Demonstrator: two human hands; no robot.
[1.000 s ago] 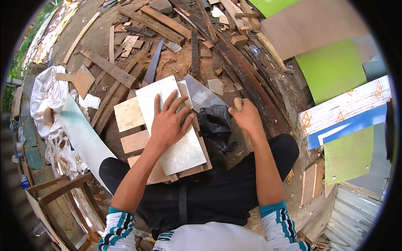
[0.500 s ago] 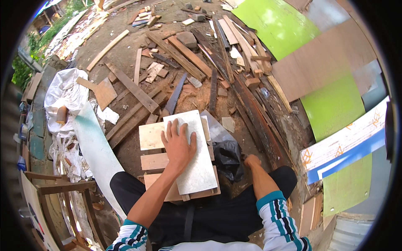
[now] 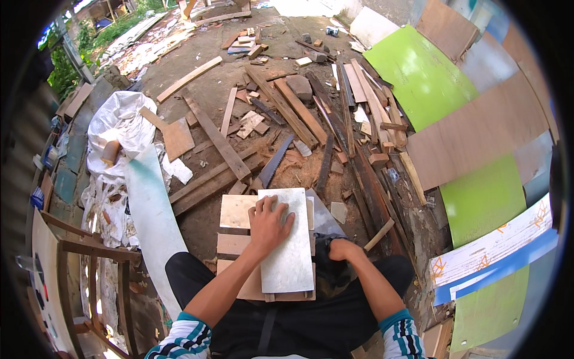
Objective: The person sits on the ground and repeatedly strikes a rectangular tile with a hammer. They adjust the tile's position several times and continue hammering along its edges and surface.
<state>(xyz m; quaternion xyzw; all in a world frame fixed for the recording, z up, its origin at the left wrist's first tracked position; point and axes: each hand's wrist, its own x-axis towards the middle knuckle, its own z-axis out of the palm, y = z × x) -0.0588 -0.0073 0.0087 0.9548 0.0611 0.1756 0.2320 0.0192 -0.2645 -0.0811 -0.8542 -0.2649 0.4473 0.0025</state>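
- The left hand (image 3: pixel 269 228) lies on the white board (image 3: pixel 292 258), fingers lightly spread, resting on top and pinching nothing, so a sideways push could slide or pivot the board
- Right under those fingers, the board sits on wooden slats (image 3: pixel 232 244) with gaps between them; weight on one corner could make it rock
- The board's near end runs back from the left fingers, and no clamp shows there, so a knock could shift it
- The right hand (image 3: pixel 343 250) is at the black bag (image 3: pixel 323 246), to the right of the left fingers; its fingertips are hidden, and I cannot tell whether they pinch anything
- Anything sharp in the bag could prick the right fingers, since the plastic hides what they meet
- A hard tug from those fingers might tear the bag or jog the slats close by
- Just outward of the right fingers, a slanted stick (image 3: pixel 379 234) could catch the knuckles in a wide swing
- Ahead of the left fingers, the saw (image 3: pixel 276 163) shows bare teeth; a careless reach could end in a cut
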